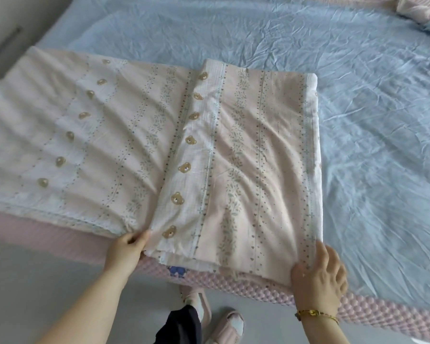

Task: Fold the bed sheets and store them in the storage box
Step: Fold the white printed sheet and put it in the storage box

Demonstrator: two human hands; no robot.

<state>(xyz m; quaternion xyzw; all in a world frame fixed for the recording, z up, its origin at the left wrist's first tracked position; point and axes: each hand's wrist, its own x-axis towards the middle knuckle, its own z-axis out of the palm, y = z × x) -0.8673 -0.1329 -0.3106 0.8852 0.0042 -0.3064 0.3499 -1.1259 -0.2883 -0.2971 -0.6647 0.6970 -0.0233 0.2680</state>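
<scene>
Bed sheet: thin matt cloth, showing a crinkled weave. Bed cover: creasing, matt cloth. Mattress edge: showing bubbly quilting. Bracelet: gleaming gold metal. Floor: looking smooth, matt.

On bed, pink bubble-textured side, creased blue cover across the whole top. On cover, at near edge, folded sheet, pink and white with bear and leaf stripes; right part doubled over left, near end slightly overhanging bed side. At far right corner, pink striped pillow, partly out of view. Below, grey floor with two pink slippers.
</scene>
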